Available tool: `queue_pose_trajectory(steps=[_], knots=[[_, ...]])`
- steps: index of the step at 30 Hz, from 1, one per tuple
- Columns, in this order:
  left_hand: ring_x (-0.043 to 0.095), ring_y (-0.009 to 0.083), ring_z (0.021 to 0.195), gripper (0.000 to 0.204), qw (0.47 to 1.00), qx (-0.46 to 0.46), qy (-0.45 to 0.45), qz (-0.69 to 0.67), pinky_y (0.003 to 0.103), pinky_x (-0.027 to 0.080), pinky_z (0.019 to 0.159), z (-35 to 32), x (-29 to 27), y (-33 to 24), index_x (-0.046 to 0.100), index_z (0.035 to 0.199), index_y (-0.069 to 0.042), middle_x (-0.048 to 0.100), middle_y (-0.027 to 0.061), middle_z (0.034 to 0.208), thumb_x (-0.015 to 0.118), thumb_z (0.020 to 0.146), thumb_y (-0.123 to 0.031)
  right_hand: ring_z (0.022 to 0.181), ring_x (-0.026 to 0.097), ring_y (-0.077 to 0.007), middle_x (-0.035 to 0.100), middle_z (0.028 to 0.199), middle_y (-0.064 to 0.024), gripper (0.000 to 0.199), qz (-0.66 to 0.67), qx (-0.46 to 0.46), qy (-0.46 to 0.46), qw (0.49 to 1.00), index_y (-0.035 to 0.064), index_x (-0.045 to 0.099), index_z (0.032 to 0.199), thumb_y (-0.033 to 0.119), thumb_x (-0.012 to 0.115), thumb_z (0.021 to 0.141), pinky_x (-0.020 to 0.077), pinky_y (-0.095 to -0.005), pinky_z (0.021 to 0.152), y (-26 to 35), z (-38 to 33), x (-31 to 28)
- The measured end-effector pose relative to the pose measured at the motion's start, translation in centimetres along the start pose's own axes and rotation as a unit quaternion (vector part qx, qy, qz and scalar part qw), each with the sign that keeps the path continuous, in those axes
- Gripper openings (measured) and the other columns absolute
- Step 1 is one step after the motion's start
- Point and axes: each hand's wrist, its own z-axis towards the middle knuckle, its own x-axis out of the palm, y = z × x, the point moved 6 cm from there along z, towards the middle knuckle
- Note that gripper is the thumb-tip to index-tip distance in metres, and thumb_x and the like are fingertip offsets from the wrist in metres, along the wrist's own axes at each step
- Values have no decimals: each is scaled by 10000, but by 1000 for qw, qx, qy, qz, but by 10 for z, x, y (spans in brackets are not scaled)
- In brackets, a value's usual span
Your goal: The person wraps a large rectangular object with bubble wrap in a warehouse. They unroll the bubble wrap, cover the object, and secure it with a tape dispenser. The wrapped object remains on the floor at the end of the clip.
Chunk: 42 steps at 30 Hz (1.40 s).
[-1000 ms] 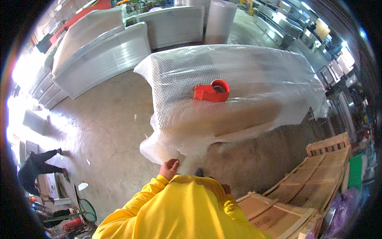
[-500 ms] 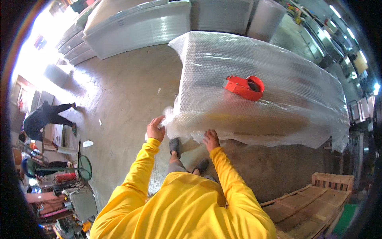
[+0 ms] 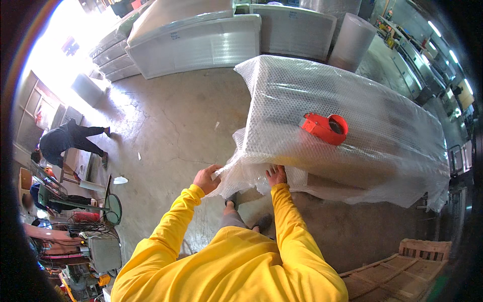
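A long, box-shaped item lies under a loose sheet of clear bubble wrap [image 3: 292,95]. My left hand [image 3: 207,179] is closed on the sheet's near-left corner and holds it out from the item's end. Against the near side, my right hand [image 3: 276,175] rests with fingers spread on the hanging wrap. On top of the covered item sits a red tape dispenser [image 3: 325,129], apart from both hands. What the item is cannot be made out through the film.
Wrapped panels [image 3: 196,48] and an upright roll of wrap [image 3: 352,40] stand along the far side. A wooden crate [image 3: 397,274] lies at the near right. Another person [image 3: 70,143] bends over at the left, near a green round-framed object [image 3: 113,209] and cluttered equipment.
The view has shifted, so the item sits lower and farther right. My left hand has drawn the wrap's corner outward to the left, and my right hand has come up against the wrap.
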Motion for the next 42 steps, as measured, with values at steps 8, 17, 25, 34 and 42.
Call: queue_pose_trajectory(steps=[8,17,25,34,42], knots=[[650,221,913,544,994,-96,-36,-36,341,504,821,-4,14,9,585,1149,-62,676,122,984,808,688,-245,1200,463,-246,544,1259,-60,384,59,53,100,992,93,511,1210,248,631,879,339,-486,986,-18,3,-30],[673,307,844,344,990,-87,92,-65,359,521,778,-6,21,14,658,1055,-69,692,171,922,704,744,-208,944,597,-302,632,1013,-90,192,34,55,91,994,42,587,1023,185,595,894,491,-433,815,-21,-30,-59],[640,381,844,251,962,95,244,71,450,510,754,-5,161,-20,675,912,-52,665,219,907,645,749,-240,852,617,-235,646,929,-66,216,-142,142,145,969,124,623,1055,211,660,861,507,-363,755,6,-209,-127],[627,293,960,268,815,-84,268,-507,395,497,835,103,317,3,671,1016,-57,666,161,1032,601,832,-238,736,549,-150,587,787,-23,238,-585,-22,21,811,59,607,863,291,610,918,452,-289,737,29,-142,-131],[518,238,1182,469,630,-242,262,-690,358,408,998,-5,196,36,520,1275,-25,547,112,1300,622,892,-276,637,595,-130,646,777,-35,374,-490,-66,-119,861,51,667,873,415,728,815,492,-269,632,38,-30,-59]])
